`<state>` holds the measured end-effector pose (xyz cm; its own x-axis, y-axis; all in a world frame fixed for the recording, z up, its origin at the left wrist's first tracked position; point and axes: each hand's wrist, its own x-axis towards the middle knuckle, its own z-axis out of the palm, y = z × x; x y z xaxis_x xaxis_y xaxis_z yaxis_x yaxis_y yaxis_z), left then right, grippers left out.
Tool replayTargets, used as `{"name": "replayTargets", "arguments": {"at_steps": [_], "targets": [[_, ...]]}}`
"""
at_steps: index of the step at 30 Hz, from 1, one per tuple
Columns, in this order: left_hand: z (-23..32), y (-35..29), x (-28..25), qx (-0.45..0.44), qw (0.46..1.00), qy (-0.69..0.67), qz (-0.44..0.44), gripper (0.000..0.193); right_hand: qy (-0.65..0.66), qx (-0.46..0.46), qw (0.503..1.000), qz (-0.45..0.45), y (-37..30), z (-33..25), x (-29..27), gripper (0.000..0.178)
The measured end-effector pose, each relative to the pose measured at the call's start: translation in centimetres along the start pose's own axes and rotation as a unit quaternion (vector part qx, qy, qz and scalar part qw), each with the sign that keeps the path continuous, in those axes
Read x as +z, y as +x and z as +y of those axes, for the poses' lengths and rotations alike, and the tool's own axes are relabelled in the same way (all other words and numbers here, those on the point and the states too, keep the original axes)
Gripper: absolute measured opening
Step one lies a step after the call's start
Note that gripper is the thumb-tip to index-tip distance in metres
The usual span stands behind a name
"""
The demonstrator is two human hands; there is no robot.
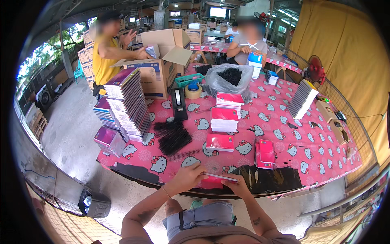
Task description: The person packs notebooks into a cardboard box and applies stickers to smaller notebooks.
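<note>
Close to the table's near edge, a thin pink-covered notebook (pixel 217 176) is held almost edge-on between both hands. My left hand (pixel 190 177) grips its left end, and my right hand (pixel 237 186) pinches the right end. Just beyond lies a short stack of pink notebooks (pixel 220 141). Bound pink notebooks (pixel 266 152) rest to the right of that. A heap of black binding coils (pixel 174 137) spreads on the left. Taller stacks of pink-topped pages (pixel 224 118) stand farther back.
Tall notebook stacks (pixel 128 103) rise at left, another (pixel 303 99) at right. Behind are a tape dispenser (pixel 178 105), a tape roll (pixel 193 91), a plastic bag of coils (pixel 230 77) and an open carton (pixel 156 79). Co-workers in yellow (pixel 106 57) and grey (pixel 252 46) handle notebooks.
</note>
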<state>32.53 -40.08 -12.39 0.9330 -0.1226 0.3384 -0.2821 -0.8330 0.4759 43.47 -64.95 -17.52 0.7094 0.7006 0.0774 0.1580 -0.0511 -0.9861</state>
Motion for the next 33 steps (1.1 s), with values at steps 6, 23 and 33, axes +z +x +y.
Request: {"name": "replayTargets", "arguments": {"at_steps": [6,23,33], "targets": [[3.6,0.3,2.6,-0.034,0.963,0.254,0.088,0.066,0.083,0.033,0.993,0.081,-0.2,0.2,1.5,0.028],[3.8,-0.2,5.2,0.0,0.949,0.303,0.092,0.088,0.116,0.027,0.99,0.078,0.1,-2.1,1.9,0.029],[3.4,-2.6,9.6,0.041,0.967,0.239,0.082,0.092,0.025,-0.076,0.996,0.038,2.0,-0.8,1.4,0.03]]}}
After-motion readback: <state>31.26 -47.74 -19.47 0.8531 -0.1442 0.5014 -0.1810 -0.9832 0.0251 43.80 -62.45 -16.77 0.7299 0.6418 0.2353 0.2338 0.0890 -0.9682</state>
